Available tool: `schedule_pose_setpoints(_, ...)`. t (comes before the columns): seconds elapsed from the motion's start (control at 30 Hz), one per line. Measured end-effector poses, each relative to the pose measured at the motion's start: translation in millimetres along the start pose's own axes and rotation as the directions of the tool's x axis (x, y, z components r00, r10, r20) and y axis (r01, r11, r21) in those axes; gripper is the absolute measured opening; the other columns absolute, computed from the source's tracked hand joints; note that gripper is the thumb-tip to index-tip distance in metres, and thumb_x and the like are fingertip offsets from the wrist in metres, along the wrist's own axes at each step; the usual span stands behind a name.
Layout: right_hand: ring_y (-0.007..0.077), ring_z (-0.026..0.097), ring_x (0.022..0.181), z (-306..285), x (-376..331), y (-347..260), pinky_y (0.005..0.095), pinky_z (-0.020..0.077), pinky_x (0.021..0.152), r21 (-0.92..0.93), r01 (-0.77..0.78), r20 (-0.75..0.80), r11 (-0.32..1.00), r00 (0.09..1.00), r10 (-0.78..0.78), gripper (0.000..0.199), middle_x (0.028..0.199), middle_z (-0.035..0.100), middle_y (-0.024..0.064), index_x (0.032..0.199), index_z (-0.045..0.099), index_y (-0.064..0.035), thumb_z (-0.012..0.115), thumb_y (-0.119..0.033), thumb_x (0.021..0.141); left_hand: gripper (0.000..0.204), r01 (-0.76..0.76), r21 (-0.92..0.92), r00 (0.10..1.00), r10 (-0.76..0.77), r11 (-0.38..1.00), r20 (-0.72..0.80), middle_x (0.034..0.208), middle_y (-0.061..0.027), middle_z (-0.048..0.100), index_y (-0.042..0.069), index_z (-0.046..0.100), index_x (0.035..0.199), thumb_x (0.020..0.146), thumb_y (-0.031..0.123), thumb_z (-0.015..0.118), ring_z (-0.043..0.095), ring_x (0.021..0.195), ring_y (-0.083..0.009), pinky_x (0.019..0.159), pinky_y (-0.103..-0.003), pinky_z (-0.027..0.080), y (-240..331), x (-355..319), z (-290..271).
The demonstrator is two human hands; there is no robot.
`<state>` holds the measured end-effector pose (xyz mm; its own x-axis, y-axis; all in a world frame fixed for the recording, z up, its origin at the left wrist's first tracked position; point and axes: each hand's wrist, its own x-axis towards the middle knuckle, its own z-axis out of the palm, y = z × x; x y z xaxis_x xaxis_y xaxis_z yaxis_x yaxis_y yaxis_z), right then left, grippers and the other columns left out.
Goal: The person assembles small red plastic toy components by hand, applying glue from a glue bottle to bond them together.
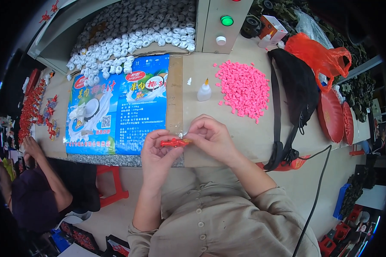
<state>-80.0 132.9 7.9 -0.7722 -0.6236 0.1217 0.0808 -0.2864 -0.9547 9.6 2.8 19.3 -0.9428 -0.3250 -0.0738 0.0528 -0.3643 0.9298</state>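
Observation:
Close to the table's front edge, my left hand holds a small red plastic piece between thumb and fingers. My right hand is closed in a pinch at that piece's right end, where a bit of yellow shows; the fingertips hide the exact shape. Beyond my hands stands a small white squeeze bottle with a yellowish tip, upright and untouched. Right of the bottle lies a spread pile of small bright pink pieces.
A blue printed sheet covers the table on the left, with a heap of white round pieces behind it. A black bag and an orange plastic bag sit right. At far left, a co-worker's hand is beside red pieces.

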Motion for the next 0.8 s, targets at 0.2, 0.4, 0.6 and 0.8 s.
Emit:
schedule_pose_setpoints(0.2,0.0079,0.051,0.067,-1,-3,-16,0.0190,0.0424,0.054,-0.117,-0.078,0.078,0.990,0.993,0.087,0.013,0.086,0.047,0.0048,0.092,0.054,0.0010,0.047,-0.002,0.081,0.053,-0.068,-0.027,0.994,0.065,0.997,-0.083,0.088,-0.0070,0.055,0.006,0.036,0.112,0.067,-0.010,0.060,0.054,0.080,-0.0100,0.069,-0.020,0.044,5,3,11)
schedule_pose_setpoints(0.4,0.0034,0.049,0.062,3,1,-6,0.0163,0.0408,0.053,-0.199,0.065,0.023,0.978,0.998,-0.062,0.011,0.078,0.048,0.0020,0.088,0.056,0.0008,0.055,-0.005,0.078,0.049,-0.089,0.095,0.990,0.098,0.992,-0.096,0.085,-0.0031,0.053,0.005,0.039,0.115,0.071,-0.006,0.058,0.050,0.075,-0.0058,0.068,-0.018,0.043,-1,4,7)
schedule_pose_setpoints(0.6,0.0046,0.052,0.062,6,5,-12,0.0173,0.0441,0.050,-0.083,-0.181,-0.033,0.980,0.983,0.179,0.011,0.077,0.048,0.0023,0.085,0.053,0.0016,0.055,-0.007,0.079,0.027,-0.095,0.206,0.986,0.121,0.974,-0.118,0.085,-0.0013,0.051,0.002,0.052,0.102,0.076,-0.002,0.056,0.047,0.073,-0.0044,0.066,-0.016,0.040,-5,5,12)
schedule_pose_setpoints(0.8,0.0068,0.054,0.064,14,2,-8,0.0186,0.0467,0.053,0.045,-0.206,-0.087,0.978,0.974,0.209,0.011,0.079,0.048,0.0037,0.087,0.047,0.0024,0.051,-0.007,0.082,0.018,-0.163,0.295,0.971,0.206,0.941,-0.121,0.085,-0.0009,0.052,0.002,0.056,0.097,0.079,0.002,0.054,0.047,0.074,-0.0051,0.065,-0.017,0.040,-8,8,13)
